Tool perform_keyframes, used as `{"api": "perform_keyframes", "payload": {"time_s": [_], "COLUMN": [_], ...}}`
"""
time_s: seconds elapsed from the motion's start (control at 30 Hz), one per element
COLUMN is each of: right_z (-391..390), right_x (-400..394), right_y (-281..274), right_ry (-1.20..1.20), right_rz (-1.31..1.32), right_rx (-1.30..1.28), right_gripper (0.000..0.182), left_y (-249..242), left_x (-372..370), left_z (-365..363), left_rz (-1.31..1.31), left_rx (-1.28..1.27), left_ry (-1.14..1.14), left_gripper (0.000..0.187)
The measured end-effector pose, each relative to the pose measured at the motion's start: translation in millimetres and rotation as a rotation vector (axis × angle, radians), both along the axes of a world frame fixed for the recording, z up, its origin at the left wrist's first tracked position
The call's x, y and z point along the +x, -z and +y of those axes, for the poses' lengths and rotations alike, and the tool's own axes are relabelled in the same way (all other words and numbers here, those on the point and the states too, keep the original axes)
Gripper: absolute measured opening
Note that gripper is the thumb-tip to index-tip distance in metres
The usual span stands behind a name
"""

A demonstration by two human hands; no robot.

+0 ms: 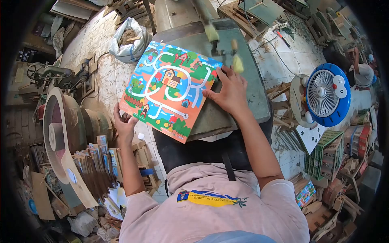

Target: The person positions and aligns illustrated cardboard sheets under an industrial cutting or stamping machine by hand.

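A colourful printed square board (168, 91), with white curving tracks, houses and trees on it, is held tilted over the grey-green machine table (243, 101). My left hand (125, 121) grips its lower left edge, thumb near the face and fingers behind. At the upper right edge my right hand (229, 89) pinches the board between thumb and fingers. Just beyond the right hand, a blurred machine part with pale yellowish bristles (236, 58) stands over the table.
A blue and white fan (326, 94) stands at the right, above green crates (322, 156). At the upper left is a white sack (131, 46). Stacked boards (91, 166) and a large wheel-like machine (56, 129) fill the left. Another person (362, 75) sits at the far right.
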State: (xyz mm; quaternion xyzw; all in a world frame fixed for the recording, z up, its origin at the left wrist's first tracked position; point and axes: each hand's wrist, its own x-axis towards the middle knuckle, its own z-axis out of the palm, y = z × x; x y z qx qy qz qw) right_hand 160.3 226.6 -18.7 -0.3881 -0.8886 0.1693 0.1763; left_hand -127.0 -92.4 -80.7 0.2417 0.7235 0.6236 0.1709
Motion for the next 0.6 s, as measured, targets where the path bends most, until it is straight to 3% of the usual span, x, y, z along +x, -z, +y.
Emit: {"api": "perform_keyframes", "payload": {"time_s": [0.3, 0.43, 0.6], "right_z": [40.6, 41.0, 31.4], "right_x": [12.7, 16.4, 23.2], "right_y": [5.6, 3.0, -7.6], "right_ry": [-0.244, -0.297, -0.304], "right_rz": [-0.017, -0.051, -0.128], "right_rx": [-0.020, -0.069, -0.137], "right_gripper": [0.095, 0.099, 0.101], "left_y": [1.1, -9.8, -10.1], "left_x": [68.1, 81.7, 86.8], "left_z": [-34.8, -37.6, -36.6], "left_rz": [0.177, 0.136, 0.201], "left_rx": [-0.082, -0.115, -0.112], "left_ry": [-0.050, -0.051, -0.045], "left_gripper": [0.109, 0.123, 0.122]}}
